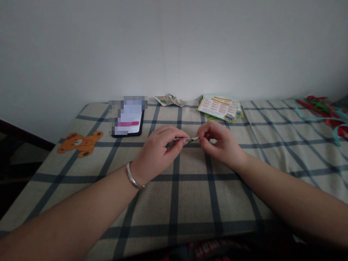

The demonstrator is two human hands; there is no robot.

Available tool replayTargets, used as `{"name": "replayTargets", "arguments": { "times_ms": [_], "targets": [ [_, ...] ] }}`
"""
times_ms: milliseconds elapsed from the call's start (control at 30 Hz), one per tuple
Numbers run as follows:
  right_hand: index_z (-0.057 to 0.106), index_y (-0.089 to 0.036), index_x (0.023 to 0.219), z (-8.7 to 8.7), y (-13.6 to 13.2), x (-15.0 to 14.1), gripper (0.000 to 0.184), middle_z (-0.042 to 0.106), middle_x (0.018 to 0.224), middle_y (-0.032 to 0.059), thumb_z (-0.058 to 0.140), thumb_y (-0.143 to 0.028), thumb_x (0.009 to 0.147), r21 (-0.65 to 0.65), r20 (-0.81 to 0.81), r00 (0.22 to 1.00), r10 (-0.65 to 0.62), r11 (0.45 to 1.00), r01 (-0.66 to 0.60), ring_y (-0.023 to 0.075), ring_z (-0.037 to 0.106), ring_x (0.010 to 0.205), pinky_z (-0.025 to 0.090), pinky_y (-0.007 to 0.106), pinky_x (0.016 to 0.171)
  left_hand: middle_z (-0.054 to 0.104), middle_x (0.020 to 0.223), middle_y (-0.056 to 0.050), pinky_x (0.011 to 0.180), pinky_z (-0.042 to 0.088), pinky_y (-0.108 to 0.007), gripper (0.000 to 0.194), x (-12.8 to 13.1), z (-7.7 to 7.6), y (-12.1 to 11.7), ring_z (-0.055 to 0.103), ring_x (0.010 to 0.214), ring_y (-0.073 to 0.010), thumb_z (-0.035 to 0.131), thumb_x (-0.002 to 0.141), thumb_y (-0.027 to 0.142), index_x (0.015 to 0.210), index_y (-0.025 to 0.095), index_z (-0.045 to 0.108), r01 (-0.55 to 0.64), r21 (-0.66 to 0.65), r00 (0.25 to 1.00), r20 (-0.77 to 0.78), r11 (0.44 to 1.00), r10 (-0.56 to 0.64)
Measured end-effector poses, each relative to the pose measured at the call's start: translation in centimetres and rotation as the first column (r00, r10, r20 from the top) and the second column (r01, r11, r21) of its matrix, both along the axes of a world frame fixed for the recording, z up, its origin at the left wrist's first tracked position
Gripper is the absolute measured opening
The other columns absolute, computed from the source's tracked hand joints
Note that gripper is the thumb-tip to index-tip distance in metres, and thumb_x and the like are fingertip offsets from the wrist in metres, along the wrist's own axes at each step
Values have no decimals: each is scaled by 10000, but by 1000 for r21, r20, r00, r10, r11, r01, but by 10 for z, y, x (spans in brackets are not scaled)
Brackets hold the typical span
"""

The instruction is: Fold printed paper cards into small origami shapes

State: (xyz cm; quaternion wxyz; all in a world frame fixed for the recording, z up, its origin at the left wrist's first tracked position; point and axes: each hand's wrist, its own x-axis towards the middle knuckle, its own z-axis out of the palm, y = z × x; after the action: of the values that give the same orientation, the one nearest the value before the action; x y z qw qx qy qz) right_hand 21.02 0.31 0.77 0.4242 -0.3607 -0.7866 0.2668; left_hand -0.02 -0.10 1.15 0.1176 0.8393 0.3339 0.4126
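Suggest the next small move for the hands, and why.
Probably press the paper flatter at its right tip with the right hand: that hand is at the tip, while the left hand holds the other end.

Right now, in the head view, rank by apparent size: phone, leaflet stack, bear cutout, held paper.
1. Phone and leaflet stack: too alike to rank
2. Bear cutout
3. Held paper, partly hidden

A plain pale wall (174,47) rises behind the desk (62,185), which is draped in beige cloth (195,203) with blue-grey checks, rumpled toward the right. At left, a dark bar (24,135) slants above deep shadow. The light is dim.
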Motion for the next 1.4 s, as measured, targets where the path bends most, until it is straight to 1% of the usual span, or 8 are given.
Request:
{"name": "replayTargets", "arguments": {
  "times_ms": [233,500,667,800,967,1133,1300,1400],
  "targets": [
    [514,-202,836,-7,7,2,53,591,895,16,550,-163,830,-102,-177,983,-40,995,22,110,561,727,469,260,637,680,874,-29,771,500,-282,123,-2,-1,2,630,841,-149,540,899,189,914,163,660,-89,-82,996,19,993,91],
    [514,-203,872,-8,8,2,124,591,773,-16,586,-302,876,-193,-267,962,-65,981,13,88,552,646,429,224,557,698,944,-40,824,524,-290,164,-3,-6,7,644,894,-156,538,903,210,973,167,680,-130,-190,984,95,973,150],
    [559,-205,942,-9,6,2,149,636,859,7,612,-327,876,-143,-156,987,-46,989,23,102,583,700,457,230,585,700,980,-53,829,538,-305,176,-6,-12,11,657,919,-167,559,900,237,1006,168,681,-118,-245,976,151,962,158],
    [587,-202,874,-9,6,1,77,629,788,-2,617,-272,865,-96,-53,997,-52,994,46,103,572,678,451,215,558,711,920,-44,803,552,-301,153,-5,-11,11,669,873,-162,568,891,232,958,174,692,-108,-247,981,133,963,144],
    [612,-195,872,-8,5,0,95,652,820,13,614,-289,859,-117,10,999,-48,992,49,115,579,700,470,236,595,718,822,-31,689,581,-263,156,0,-11,10,683,703,-137,590,875,247,978,154,661,-11,-361,965,240,933,104],
    [612,-187,888,-8,4,-2,136,654,792,5,636,-311,837,-163,58,997,-46,985,55,105,583,657,458,227,569,719,866,-47,692,595,-255,136,2,-14,12,709,721,-142,595,863,238,969,153,606,69,-418,947,312,906,72],
    [622,-183,854,-10,5,-2,86,636,735,-10,632,-260,816,-100,136,989,-60,992,74,91,538,596,424,224,540,710,864,-38,716,586,-268,78,2,-14,11,701,775,-147,568,870,228,917,167,582,63,-394,956,289,917,59],
    [621,-185,827,-9,5,-2,68,631,718,-9,616,-252,821,-46,203,974,-97,993,108,95,529,590,415,236,553,690,889,-35,751,561,-287,79,1,-13,10,671,823,-150,558,863,212,919,170,595,-19,-339,978,191,941,88]
  ]
}}
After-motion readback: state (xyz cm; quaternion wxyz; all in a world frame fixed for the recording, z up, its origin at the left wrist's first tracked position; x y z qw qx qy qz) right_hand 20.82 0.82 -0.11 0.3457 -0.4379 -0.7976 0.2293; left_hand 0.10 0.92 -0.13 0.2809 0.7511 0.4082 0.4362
